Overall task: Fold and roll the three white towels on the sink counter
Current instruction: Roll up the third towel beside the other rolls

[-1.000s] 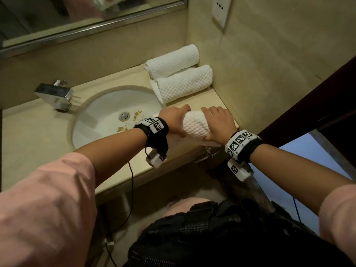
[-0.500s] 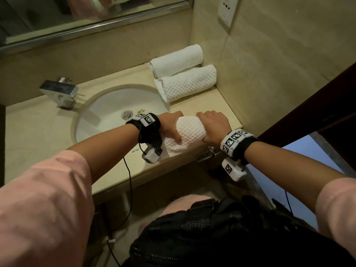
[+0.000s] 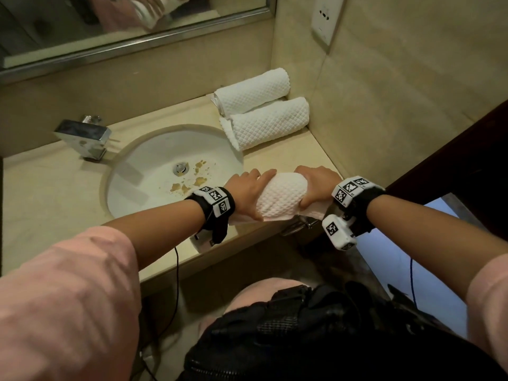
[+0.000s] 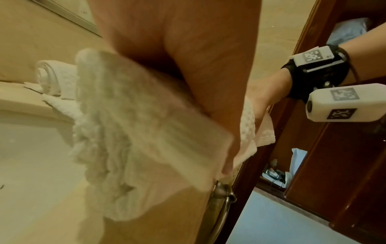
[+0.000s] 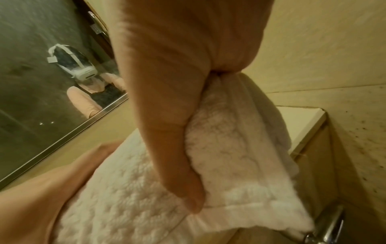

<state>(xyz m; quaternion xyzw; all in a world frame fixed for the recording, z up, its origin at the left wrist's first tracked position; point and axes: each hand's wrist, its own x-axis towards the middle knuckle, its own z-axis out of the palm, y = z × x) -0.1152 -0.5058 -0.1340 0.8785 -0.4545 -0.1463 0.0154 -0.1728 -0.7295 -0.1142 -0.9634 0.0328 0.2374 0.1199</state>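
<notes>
A white waffle-textured towel roll (image 3: 281,195) lies at the counter's front edge beside the basin, its loose tail draped toward the edge. My left hand (image 3: 248,192) grips its left end and my right hand (image 3: 316,185) grips its right end, fingers curled over the top. In the left wrist view the towel (image 4: 129,132) fills the middle, blurred, under my palm. The right wrist view shows my thumb (image 5: 181,181) pressing into the roll (image 5: 229,156). Two finished towel rolls, one behind (image 3: 253,90) and one in front (image 3: 270,122), lie side by side at the counter's back right corner.
The oval white basin (image 3: 154,171) with brown stains near its drain sits left of my hands, with a chrome tap (image 3: 82,137) behind it. A mirror (image 3: 110,28) runs along the back wall; a socket (image 3: 324,19) is on the right wall. A dark wooden door frame (image 3: 439,166) stands right.
Both hands have rolled the towel back toward the counter's front edge; the roll has grown thicker and the flat part left on the counter is shorter.
</notes>
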